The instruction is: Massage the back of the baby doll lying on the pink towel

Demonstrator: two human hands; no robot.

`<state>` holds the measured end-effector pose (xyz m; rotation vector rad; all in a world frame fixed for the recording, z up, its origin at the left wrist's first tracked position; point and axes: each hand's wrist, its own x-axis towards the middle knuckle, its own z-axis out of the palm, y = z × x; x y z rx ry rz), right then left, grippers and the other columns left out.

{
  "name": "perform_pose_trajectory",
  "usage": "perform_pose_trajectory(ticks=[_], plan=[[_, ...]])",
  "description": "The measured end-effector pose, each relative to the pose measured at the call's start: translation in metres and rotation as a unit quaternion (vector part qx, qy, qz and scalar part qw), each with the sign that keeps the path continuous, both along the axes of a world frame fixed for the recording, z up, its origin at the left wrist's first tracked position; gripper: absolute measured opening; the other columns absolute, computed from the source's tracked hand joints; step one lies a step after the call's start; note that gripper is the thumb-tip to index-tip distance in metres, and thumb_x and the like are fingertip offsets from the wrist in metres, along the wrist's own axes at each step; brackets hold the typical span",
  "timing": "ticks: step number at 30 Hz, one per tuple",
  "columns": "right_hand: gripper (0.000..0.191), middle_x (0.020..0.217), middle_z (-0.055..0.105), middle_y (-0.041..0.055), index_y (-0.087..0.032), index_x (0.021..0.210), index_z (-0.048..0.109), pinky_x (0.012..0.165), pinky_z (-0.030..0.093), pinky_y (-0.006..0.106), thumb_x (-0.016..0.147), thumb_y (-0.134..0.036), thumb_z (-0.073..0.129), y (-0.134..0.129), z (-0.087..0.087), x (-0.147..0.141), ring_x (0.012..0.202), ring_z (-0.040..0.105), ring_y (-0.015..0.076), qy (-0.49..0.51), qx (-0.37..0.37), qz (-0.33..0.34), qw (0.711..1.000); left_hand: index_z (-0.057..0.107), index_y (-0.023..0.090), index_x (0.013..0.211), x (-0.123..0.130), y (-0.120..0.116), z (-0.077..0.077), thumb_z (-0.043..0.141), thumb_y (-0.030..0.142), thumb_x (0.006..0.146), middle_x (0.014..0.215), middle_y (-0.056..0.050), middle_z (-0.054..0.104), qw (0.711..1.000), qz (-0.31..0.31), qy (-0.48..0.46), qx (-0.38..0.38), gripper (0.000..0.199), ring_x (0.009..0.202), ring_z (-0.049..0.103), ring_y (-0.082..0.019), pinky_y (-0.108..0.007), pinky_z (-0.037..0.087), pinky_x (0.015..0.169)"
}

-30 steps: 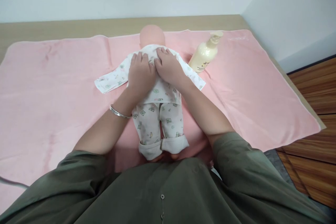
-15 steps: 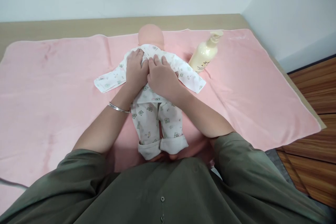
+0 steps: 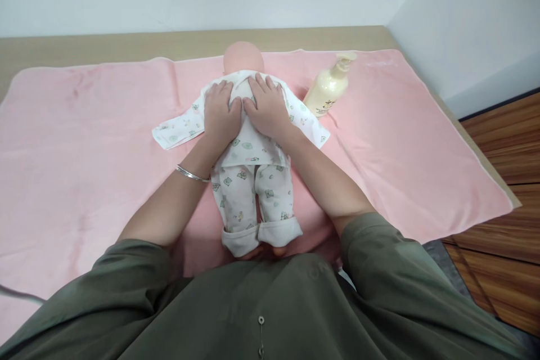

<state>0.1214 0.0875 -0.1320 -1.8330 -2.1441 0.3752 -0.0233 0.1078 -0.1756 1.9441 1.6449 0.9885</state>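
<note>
A baby doll (image 3: 243, 58) lies face down, dressed in a white patterned top (image 3: 253, 149) and matching trousers (image 3: 239, 197) with turned-up cuffs. Both sleeves of the top spread out to the sides. On the left part of its upper back rests my left hand (image 3: 221, 112), palm down with the fingers extended. My right hand (image 3: 268, 106) lies flat on the right part of the upper back, fingers a little apart. The two thumbs are close together near the middle of the back.
A pink cloth (image 3: 105, 140) covers most of the wooden table (image 3: 126, 45). A cream pump bottle (image 3: 329, 87) stands right of the doll, near its right sleeve. Walls rise behind and at the right, with wooden drawers (image 3: 506, 236) at the lower right.
My right hand has moved up and slightly right on the doll's back, away from my left hand, and has turned more upright. My left hand has barely moved.
</note>
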Motion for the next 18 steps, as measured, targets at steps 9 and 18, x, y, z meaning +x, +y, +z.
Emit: perform_pose_trajectory(ticks=[9, 18], plan=[[0.063, 0.177, 0.015, 0.009, -0.022, 0.165, 0.031, 0.133, 0.009, 0.07, 0.105, -0.04, 0.038, 0.014, 0.0, 0.022, 0.166, 0.008, 0.0405, -0.011, -0.013, 0.08, 0.997, 0.068, 0.015, 0.119, 0.013, -0.022, 0.022, 0.043, 0.027, 0.095, 0.146, -0.019, 0.061, 0.998, -0.038, 0.05, -0.005, 0.037, 0.151, 0.046, -0.037, -0.05, 0.025, 0.137], [0.066, 0.175, 0.019, 0.0187, -0.008, 0.165, 0.028, 0.135, 0.016, 0.067, 0.104, -0.029, 0.04, -0.036, 0.005, -0.029, 0.164, 0.014, 0.0449, -0.049, 0.014, -0.006, 0.999, 0.06, 0.018, 0.14, -0.008, 0.012, -0.003, 0.038, 0.042, 0.099, 0.157, -0.015, 0.055, 0.999, -0.04, 0.003, 0.011, 0.053, 0.153, 0.044, -0.03, -0.048, 0.026, 0.136]])
